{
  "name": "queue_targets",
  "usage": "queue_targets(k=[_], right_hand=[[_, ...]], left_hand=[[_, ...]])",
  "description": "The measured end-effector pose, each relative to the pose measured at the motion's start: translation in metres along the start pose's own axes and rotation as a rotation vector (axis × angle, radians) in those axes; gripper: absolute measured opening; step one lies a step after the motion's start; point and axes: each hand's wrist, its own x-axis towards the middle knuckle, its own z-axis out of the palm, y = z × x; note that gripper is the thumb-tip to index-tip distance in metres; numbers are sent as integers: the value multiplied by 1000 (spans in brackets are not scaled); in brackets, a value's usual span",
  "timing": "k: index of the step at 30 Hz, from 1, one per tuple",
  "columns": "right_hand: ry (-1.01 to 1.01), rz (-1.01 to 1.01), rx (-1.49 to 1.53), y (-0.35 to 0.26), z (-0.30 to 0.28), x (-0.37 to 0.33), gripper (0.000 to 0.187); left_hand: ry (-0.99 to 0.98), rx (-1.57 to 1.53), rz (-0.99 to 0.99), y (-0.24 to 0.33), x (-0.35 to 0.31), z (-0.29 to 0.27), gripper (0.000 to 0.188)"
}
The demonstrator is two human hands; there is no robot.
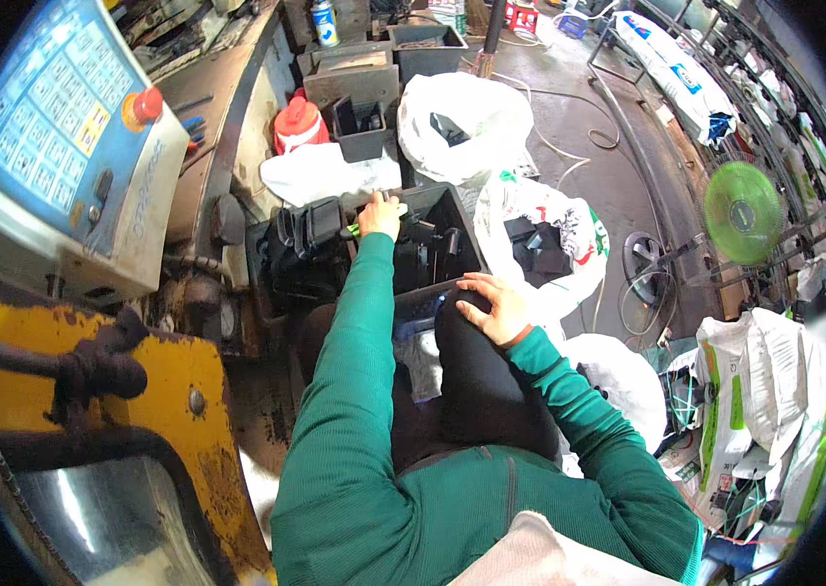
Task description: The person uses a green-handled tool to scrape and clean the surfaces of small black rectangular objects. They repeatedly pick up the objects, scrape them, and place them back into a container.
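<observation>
My left hand (380, 216) reaches over two dark bins, its fingers closed around a slim yellow-green object (353, 231) that shows on both sides of the fist. Its kind is mostly hidden. Black moulded plastic parts (307, 239) are heaped in the bin to the left of that hand. Smaller black pieces lie in the dark plastic bin (467, 232) just to its right. My right hand (494, 305) rests on my knee with its fingers spread, holding nothing. Beyond it stands an open white plastic bag (579, 283) with black parts inside.
A control panel (51, 117) with a red button stands at the left above yellow machinery (169, 410). Ahead are a red jug (298, 125), a small grey bin (362, 137) and a larger white bag (466, 117). A green fan (743, 213) and sacks (764, 391) stand right.
</observation>
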Motion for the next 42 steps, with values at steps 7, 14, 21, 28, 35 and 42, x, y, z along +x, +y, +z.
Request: queue_targets(k=[7, 14, 21, 28, 35, 42], right_hand=[[93, 422, 782, 24, 9, 1, 44], [-256, 603, 1823, -24, -72, 17, 83], [56, 781, 1760, -64, -76, -60, 37], [325, 287, 1071, -83, -54, -119, 52], [236, 560, 1748, -67, -78, -161, 39], [29, 353, 1867, -88, -77, -185, 52]], left_hand=[[351, -183, 174, 2, 3, -65, 20], [771, -501, 735, 79, -126, -212, 36], [474, -623, 902, 104, -259, -226, 36], [87, -945, 336, 120, -321, -219, 64], [-527, -1645, 15, 95, -340, -227, 43], [-495, -1723, -47, 102, -366, -235, 35]])
